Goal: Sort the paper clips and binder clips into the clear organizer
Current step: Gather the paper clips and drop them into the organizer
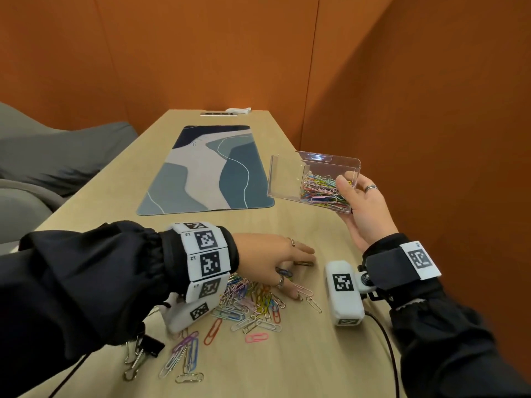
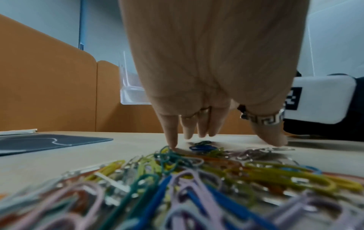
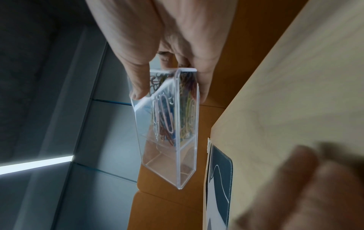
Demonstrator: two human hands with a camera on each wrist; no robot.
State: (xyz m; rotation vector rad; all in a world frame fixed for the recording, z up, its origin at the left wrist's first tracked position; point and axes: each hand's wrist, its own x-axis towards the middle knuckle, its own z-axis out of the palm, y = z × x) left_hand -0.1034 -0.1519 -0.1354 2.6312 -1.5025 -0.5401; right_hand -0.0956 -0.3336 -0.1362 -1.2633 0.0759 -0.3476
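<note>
My right hand (image 1: 356,196) holds the clear organizer (image 1: 287,179) tilted in the air above the table's right side, thumb on its near wall and fingers behind it. Its near compartment is full of coloured paper clips (image 1: 324,191); the far compartment looks empty. From the right wrist view the organizer (image 3: 169,124) is seen edge-on in the grip. My left hand (image 1: 287,265) lies low over the table with fingers straight, fingertips (image 2: 171,146) touching the far edge of a pile of coloured paper clips (image 1: 253,303). Black binder clips (image 1: 143,351) lie under my left sleeve.
A blue and grey desk mat (image 1: 207,168) covers the middle of the wooden table (image 1: 301,354). Orange partition walls (image 1: 402,110) close the back and right. A small flat device and a white cloth (image 1: 238,110) lie at the far end. Grey seats stand at left.
</note>
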